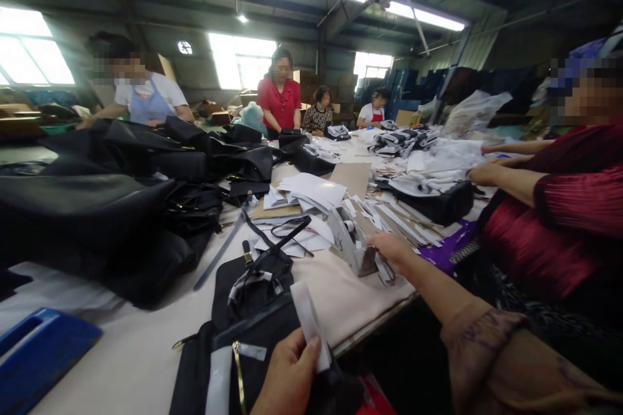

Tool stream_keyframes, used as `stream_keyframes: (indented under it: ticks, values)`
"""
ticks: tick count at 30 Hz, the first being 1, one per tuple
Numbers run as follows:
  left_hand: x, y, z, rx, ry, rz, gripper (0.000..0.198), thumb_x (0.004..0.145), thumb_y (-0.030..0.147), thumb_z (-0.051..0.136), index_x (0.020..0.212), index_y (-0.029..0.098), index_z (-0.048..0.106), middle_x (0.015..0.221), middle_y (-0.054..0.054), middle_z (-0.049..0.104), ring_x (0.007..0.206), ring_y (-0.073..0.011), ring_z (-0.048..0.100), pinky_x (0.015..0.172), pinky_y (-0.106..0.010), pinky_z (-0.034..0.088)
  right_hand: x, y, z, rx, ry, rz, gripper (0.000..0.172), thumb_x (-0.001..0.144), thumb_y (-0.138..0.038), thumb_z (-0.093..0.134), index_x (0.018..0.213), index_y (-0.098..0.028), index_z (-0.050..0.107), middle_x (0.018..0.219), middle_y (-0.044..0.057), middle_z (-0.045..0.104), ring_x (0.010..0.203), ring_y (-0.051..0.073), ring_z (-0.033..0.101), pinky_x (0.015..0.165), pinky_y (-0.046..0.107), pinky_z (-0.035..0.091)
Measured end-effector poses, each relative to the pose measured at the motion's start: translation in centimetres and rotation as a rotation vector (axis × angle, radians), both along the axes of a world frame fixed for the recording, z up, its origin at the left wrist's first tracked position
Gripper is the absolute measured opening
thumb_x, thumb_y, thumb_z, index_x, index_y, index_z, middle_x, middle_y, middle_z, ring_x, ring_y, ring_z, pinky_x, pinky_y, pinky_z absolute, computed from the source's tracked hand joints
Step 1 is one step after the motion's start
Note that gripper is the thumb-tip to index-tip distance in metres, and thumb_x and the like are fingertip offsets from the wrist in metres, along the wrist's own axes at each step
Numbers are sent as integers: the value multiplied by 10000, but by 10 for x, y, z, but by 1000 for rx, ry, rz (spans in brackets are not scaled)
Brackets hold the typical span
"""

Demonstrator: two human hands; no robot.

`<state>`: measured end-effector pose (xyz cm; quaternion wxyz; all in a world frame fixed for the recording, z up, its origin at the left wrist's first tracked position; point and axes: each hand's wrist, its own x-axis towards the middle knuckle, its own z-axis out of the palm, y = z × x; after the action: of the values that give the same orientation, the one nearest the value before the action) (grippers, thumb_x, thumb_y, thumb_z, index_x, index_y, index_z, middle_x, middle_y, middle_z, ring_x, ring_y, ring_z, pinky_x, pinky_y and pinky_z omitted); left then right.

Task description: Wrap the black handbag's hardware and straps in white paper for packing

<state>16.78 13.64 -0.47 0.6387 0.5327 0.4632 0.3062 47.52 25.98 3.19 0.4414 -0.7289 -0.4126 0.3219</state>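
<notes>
My left hand [287, 373] pinches a whitish strip [310, 324] between thumb and fingers, low in the view. Beneath and behind it lies a black bag [257, 327] with a gold zipper [239, 369], thin straps and pieces of white wrapping on it. My right hand [392, 251] reaches forward to the near end of a pale grey holder [348, 243], which looks like a tape dispenser. Its fingers are bent together there, and whatever sits between the fingertips is too small to make out. Loose strips [384, 269] hang just below that hand.
Black bags [121, 207] are heaped along the left. White sheets [311, 191] and cut strips [403, 224] cover the table's middle. A blue plastic object [48, 353] lies front left. At right a co-worker's arms [511, 175] handle a black bag [435, 201]; several people work farther back.
</notes>
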Motion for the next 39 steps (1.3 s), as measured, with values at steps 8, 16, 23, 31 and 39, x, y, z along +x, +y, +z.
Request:
stream_keyframes:
  ticks: [8,16,23,31,39]
  values:
    - [1,3,1,-45,-18,46,525,757,598,647,965,125,743,539,-1,571,587,-183,509,634,-280,446,0,-5,-2,26,153,43,225,560,-336,662,677,-145,682,766,67,690,658,170,558,552,265,382]
    - [1,1,5,-96,-6,63,517,765,602,641,952,128,729,469,36,471,483,-141,415,506,-244,361,-6,-51,-20,-25,133,59,258,672,-436,601,659,-182,557,584,-5,577,420,89,406,394,213,232]
    - [5,-3,9,-95,49,61,452,833,514,549,939,93,673,561,38,471,471,-107,371,432,-220,301,-34,-81,-18,-68,22,321,226,717,-360,648,627,-156,614,541,-15,561,487,99,422,475,224,304]
    - [5,-5,19,-16,83,66,402,872,472,538,904,93,669,670,-12,572,545,-125,453,472,-224,336,-126,-100,25,-92,15,927,198,810,-272,598,687,-143,683,608,-3,628,580,120,529,558,221,388]
    - [3,-6,15,64,100,61,368,895,462,532,839,122,661,678,-13,586,579,-138,483,524,-229,350,-135,-93,4,-128,-242,791,196,767,-288,641,627,-158,684,554,-12,623,542,120,516,498,216,343]
